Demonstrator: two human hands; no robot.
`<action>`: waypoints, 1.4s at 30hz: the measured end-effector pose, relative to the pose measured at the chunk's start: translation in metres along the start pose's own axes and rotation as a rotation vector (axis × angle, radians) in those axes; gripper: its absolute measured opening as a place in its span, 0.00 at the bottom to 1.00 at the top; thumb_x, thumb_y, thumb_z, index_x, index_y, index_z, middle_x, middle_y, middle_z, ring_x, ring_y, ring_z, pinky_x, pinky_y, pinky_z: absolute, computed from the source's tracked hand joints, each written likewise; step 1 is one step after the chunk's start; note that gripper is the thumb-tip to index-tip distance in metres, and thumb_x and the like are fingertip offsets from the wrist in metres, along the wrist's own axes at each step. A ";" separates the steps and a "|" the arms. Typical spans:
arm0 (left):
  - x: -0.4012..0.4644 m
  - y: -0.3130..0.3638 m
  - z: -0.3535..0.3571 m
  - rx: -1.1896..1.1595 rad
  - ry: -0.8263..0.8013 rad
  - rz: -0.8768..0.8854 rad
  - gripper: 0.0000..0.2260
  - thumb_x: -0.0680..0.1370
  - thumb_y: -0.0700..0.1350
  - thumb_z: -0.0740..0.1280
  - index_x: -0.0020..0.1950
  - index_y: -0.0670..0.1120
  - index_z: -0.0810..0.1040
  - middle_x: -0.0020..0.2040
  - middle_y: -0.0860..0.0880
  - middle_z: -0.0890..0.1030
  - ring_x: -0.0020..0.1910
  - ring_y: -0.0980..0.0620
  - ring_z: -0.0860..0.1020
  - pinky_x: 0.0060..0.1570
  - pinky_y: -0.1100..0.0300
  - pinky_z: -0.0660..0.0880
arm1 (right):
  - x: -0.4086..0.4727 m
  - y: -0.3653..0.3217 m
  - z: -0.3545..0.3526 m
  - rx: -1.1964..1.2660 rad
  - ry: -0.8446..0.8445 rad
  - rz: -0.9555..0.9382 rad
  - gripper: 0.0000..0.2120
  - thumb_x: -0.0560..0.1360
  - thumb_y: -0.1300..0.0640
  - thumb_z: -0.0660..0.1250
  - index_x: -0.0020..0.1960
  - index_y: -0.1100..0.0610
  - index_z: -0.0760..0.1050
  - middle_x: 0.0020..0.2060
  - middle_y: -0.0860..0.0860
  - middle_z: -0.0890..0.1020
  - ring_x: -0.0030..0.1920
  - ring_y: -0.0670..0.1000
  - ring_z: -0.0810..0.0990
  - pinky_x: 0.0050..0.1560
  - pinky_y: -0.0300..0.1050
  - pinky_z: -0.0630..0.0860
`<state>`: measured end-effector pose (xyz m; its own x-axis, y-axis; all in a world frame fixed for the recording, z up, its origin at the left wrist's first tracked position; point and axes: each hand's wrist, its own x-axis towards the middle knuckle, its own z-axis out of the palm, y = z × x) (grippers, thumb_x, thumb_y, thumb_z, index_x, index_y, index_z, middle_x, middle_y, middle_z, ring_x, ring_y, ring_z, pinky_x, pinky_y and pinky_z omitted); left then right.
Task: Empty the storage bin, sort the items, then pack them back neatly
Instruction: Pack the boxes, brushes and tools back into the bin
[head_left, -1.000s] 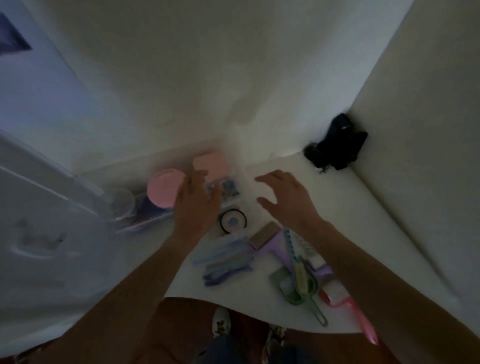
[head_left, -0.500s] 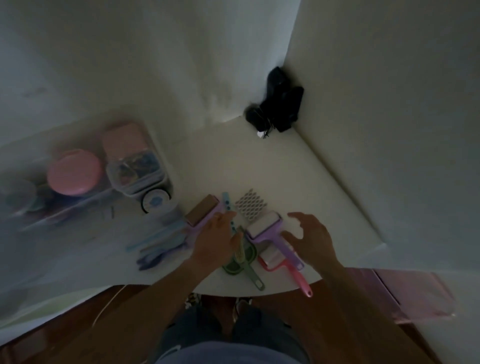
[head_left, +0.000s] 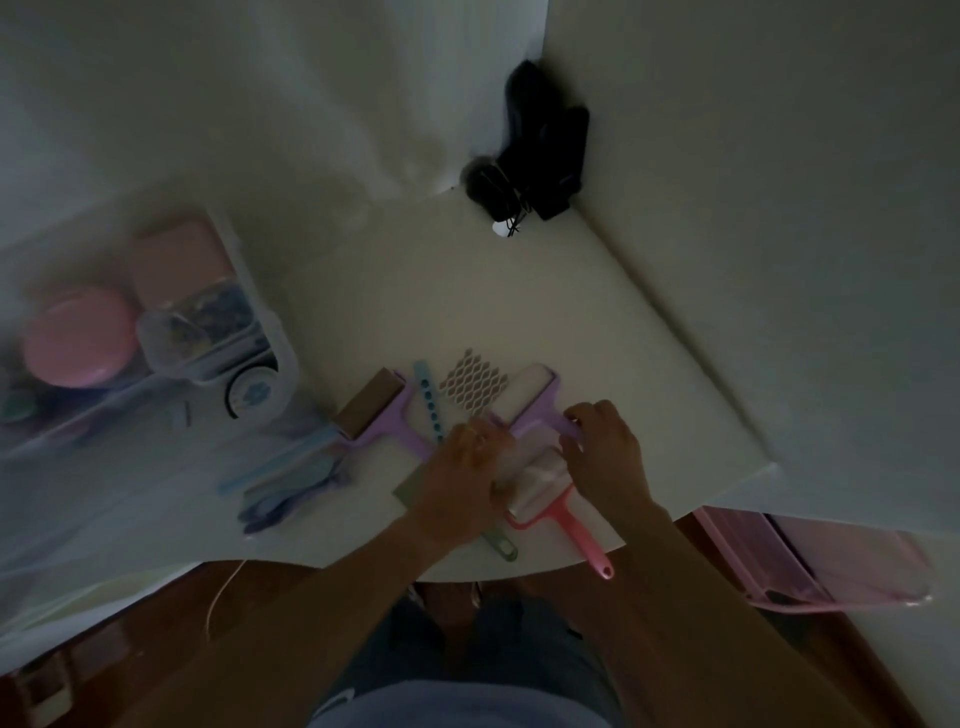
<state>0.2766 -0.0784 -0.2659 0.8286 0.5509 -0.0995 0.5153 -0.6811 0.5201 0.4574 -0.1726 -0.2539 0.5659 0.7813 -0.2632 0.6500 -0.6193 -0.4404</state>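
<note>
Several lint rollers lie on the white table (head_left: 597, 332). My right hand (head_left: 605, 449) grips the handle of a purple roller with a white roll (head_left: 530, 400). My left hand (head_left: 462, 478) lies curled over the items beside it; what it holds is hidden. Between my hands sits a pink-handled roller (head_left: 558, 512). A second purple roller with a brown roll (head_left: 376, 410) lies to the left, next to a blue perforated strip (head_left: 428, 400) and a patterned mesh piece (head_left: 470, 384). The clear storage bin (head_left: 249, 291) at left holds a pink round lid (head_left: 78, 338) and a pink box (head_left: 176, 260).
A black bundle (head_left: 540, 156) sits in the wall corner at the table's far end. Blue and purple clips (head_left: 280, 483) lie left of my hands. A tape roll (head_left: 254, 397) leans by the bin. A pink lid (head_left: 810, 566) rests on the floor at right. A green handle (head_left: 501, 545) pokes out near the table's edge.
My view swung from the bin down to the table's near edge. Both hands moved from the bin to the rollers, and my right hand took hold of the purple roller's handle.
</note>
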 end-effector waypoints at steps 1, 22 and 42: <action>-0.005 0.005 0.008 0.032 -0.048 0.028 0.24 0.72 0.59 0.65 0.63 0.46 0.72 0.57 0.42 0.77 0.54 0.40 0.76 0.52 0.48 0.77 | -0.005 0.002 -0.003 0.018 0.019 0.010 0.11 0.77 0.58 0.66 0.59 0.57 0.76 0.50 0.53 0.75 0.46 0.53 0.77 0.47 0.45 0.74; 0.049 0.015 0.025 0.168 0.091 -0.100 0.19 0.64 0.44 0.76 0.52 0.44 0.78 0.42 0.47 0.78 0.42 0.46 0.78 0.41 0.54 0.74 | -0.024 0.016 0.027 0.100 -0.026 0.155 0.23 0.78 0.50 0.67 0.69 0.58 0.68 0.57 0.58 0.77 0.54 0.61 0.78 0.53 0.55 0.77; -0.125 -0.151 -0.062 -0.139 0.435 -0.929 0.17 0.80 0.44 0.64 0.69 0.51 0.73 0.67 0.34 0.67 0.63 0.36 0.69 0.60 0.44 0.72 | -0.031 -0.236 0.147 0.287 -0.291 -0.204 0.18 0.80 0.56 0.64 0.69 0.55 0.70 0.61 0.59 0.76 0.61 0.61 0.73 0.56 0.52 0.72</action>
<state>0.0819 -0.0142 -0.2799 -0.0479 0.9763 -0.2112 0.8586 0.1483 0.4907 0.2120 -0.0390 -0.2682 0.2481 0.9000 -0.3583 0.5434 -0.4355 -0.7177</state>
